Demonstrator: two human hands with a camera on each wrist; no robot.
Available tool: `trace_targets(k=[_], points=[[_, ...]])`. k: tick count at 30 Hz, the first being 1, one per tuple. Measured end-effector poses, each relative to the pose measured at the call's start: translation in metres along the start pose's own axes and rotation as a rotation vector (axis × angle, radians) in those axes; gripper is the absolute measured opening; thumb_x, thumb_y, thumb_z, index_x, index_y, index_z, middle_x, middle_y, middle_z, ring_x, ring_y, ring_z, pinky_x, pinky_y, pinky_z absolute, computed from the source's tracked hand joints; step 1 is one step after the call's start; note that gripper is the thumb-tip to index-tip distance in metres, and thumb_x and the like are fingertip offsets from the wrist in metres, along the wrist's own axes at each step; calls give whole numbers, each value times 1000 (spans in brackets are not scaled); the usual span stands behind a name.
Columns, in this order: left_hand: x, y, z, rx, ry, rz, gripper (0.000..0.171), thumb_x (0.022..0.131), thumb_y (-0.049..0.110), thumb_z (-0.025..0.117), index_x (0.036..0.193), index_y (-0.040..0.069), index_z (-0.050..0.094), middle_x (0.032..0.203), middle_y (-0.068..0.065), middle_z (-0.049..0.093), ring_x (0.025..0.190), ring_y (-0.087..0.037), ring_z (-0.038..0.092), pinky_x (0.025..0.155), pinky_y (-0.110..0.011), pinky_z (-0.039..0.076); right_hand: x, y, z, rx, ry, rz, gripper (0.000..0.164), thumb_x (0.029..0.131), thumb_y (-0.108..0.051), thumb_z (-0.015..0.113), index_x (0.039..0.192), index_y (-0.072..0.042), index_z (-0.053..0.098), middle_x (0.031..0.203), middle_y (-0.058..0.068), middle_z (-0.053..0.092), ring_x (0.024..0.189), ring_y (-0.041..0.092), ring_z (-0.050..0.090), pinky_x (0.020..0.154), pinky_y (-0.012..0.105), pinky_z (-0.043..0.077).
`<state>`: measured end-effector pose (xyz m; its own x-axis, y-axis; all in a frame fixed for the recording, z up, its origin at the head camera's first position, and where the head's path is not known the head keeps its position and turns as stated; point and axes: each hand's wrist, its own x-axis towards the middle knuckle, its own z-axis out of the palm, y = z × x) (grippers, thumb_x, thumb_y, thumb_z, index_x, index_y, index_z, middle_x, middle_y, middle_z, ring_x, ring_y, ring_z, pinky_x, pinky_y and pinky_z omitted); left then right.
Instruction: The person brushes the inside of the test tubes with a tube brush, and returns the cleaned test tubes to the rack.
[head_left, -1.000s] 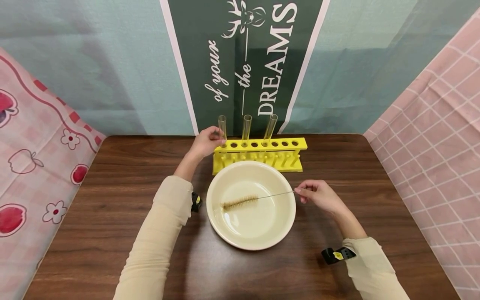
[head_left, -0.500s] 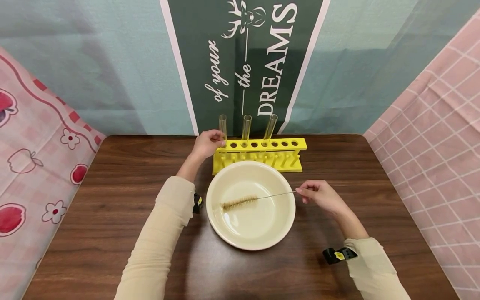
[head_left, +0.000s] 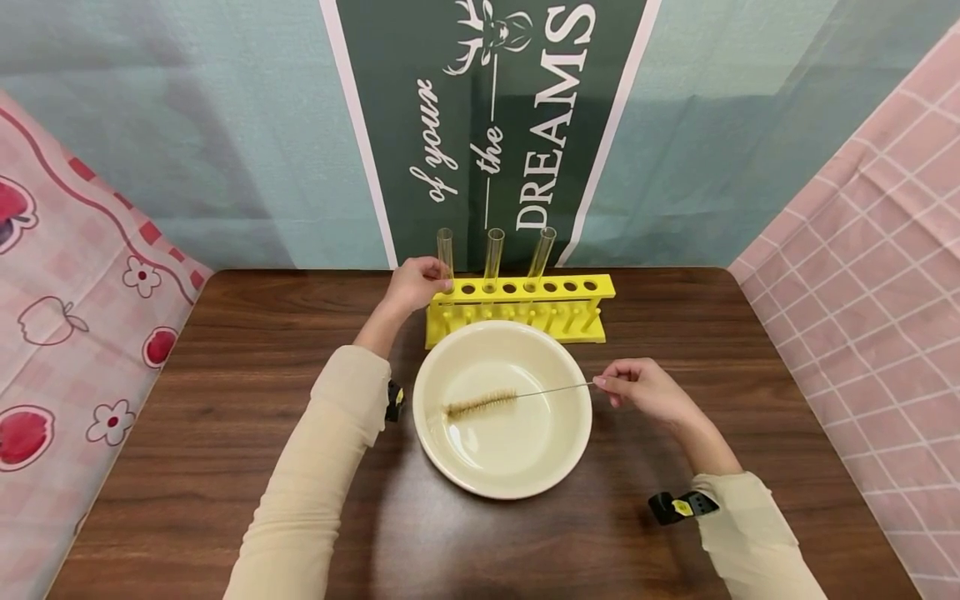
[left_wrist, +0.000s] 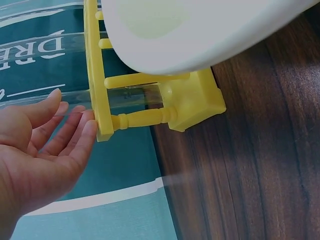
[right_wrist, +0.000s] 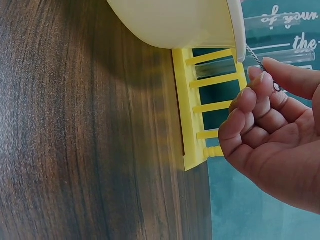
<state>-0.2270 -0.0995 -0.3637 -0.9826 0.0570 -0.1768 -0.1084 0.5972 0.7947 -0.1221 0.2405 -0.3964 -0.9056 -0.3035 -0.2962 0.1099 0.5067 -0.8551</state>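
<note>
Brown tabletop (head_left: 225, 375) below, hands (head_left: 414, 285) (head_left: 647, 390) pinch a brush (head_left: 482, 403) and, apparently, a tube (head_left: 446, 247).

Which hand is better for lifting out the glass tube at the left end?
Probably the left: the left hand is at that tube in the yellow rack. The right hand is farther off, beside the bowl, and holds the brush by its wire.

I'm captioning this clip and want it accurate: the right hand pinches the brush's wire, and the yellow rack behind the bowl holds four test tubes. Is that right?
Not quite: the head view shows three test tubes, not four. The rest stands: the right hand pinches the brush by its wire, and the yellow rack is behind the bowl.
</note>
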Motion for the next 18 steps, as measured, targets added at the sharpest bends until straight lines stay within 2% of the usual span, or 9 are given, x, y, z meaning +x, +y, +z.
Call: trace_targets(k=[13, 18], points=[[-3, 5, -7, -26, 20, 4, 13, 87, 10, 62, 98, 3, 61, 96, -12, 59, 89, -25, 52, 79, -33, 47, 1, -1, -2, -23, -17, 0, 26, 88, -16, 61, 89, 10, 59, 63, 9, 53, 62, 21, 47, 54, 29, 39], [-5, 10, -12, -16, 26, 11, 11, 87, 11, 62, 95, 3, 62, 94, -12, 60, 85, -25, 53, 74, -32, 48, 0, -2, -2, -21, -23, -7, 27, 88, -16, 61, 88, 11, 59, 62, 9, 53, 62, 25, 47, 53, 29, 38]])
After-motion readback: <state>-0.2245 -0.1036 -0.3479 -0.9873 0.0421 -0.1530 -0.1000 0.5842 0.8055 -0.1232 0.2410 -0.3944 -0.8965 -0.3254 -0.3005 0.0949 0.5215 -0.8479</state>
